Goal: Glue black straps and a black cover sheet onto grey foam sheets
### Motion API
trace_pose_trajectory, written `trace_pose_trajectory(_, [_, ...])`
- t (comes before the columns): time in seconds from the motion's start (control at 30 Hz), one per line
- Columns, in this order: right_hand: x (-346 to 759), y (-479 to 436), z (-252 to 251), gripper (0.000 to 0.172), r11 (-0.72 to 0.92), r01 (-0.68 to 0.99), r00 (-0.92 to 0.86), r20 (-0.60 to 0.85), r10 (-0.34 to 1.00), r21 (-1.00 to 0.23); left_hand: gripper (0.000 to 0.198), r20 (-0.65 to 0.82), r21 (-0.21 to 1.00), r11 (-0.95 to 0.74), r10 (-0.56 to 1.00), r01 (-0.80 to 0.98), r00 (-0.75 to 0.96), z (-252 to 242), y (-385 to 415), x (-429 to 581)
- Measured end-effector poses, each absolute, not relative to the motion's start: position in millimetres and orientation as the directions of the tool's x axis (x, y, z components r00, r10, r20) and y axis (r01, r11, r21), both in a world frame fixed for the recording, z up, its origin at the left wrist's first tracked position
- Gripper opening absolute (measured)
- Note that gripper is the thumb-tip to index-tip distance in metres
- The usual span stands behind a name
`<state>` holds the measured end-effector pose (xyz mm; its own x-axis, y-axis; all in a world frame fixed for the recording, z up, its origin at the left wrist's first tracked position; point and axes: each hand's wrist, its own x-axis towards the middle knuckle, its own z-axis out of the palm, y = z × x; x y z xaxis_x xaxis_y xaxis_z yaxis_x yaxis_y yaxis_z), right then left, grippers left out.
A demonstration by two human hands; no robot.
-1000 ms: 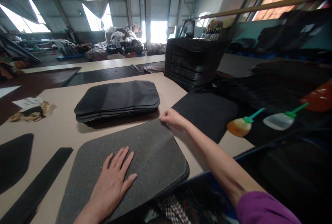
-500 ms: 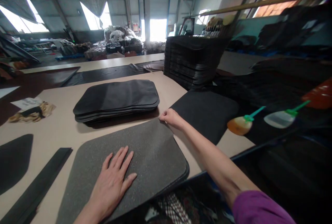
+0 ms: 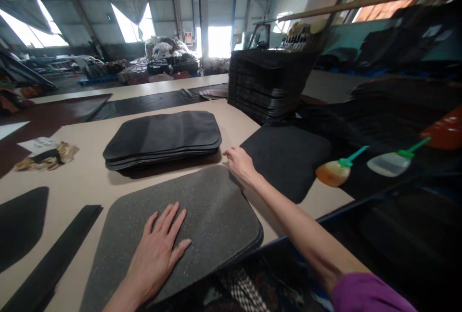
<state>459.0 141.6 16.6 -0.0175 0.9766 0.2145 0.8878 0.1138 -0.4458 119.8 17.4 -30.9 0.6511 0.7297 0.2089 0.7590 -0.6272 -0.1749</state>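
Observation:
A grey, speckled, round-cornered sheet (image 3: 212, 215) lies in front of me on the table, over a darker layer at its right edge. My left hand (image 3: 160, 244) rests flat on it, fingers spread. By the sheet's far right corner is my right hand (image 3: 241, 163), its fingers loosely bent and apart, with nothing visible in them. Just beyond the sheet sits a low stack of black round-cornered pieces (image 3: 164, 134). To the right of my right hand lies a flat black sheet (image 3: 288, 158).
A tall stack of black pieces (image 3: 267, 85) stands at the back. On the right are a squeeze bottle with amber liquid (image 3: 332, 174) and a paler bottle (image 3: 390, 164). Black strips (image 3: 54, 254), another black piece (image 3: 21, 223) and crumpled tan scraps (image 3: 50, 157) lie left.
My right hand has let go of the grey sheet's far right corner and shifted slightly right, its fingers loosening. My left hand stays in place on the sheet.

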Motion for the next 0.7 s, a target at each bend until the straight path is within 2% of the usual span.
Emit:
trace_pose_trajectory(0.07, [444,130,18,0.03,0.313,0.849,-0.232,0.232,0.945,-0.425,0.067,0.206,-0.168,-0.627,0.733,0.761,0.649,-31,17,120])
trace_pose_trajectory(0.17, [425,122,18,0.023,0.599,0.707,-0.584,0.166,0.794,-0.376,0.066,0.2,-0.155,-0.625,0.738,0.765,0.644,-31,17,120])
trace_pose_trajectory(0.23, [425,123,17,0.02,0.633,0.691,-0.631,0.137,0.764,-0.349,0.066,0.196,-0.145,-0.625,0.742,0.767,0.641,-31,16,119])
trace_pose_trajectory(0.37, [455,116,26,0.023,0.363,0.872,-0.309,0.207,0.928,-0.328,0.066,0.185,-0.123,-0.631,0.744,0.766,0.642,-32,16,119])
trace_pose_trajectory(0.47, [482,86,34,0.024,0.19,0.906,-0.105,0.234,0.967,-0.379,0.067,0.178,-0.107,-0.636,0.744,0.764,0.644,-33,17,119])
trace_pose_trajectory(0.7, [495,-18,10,0.017,0.032,0.854,0.02,0.094,0.995,-0.519,0.066,0.158,-0.068,-0.632,0.757,0.772,0.634,-32,17,119])
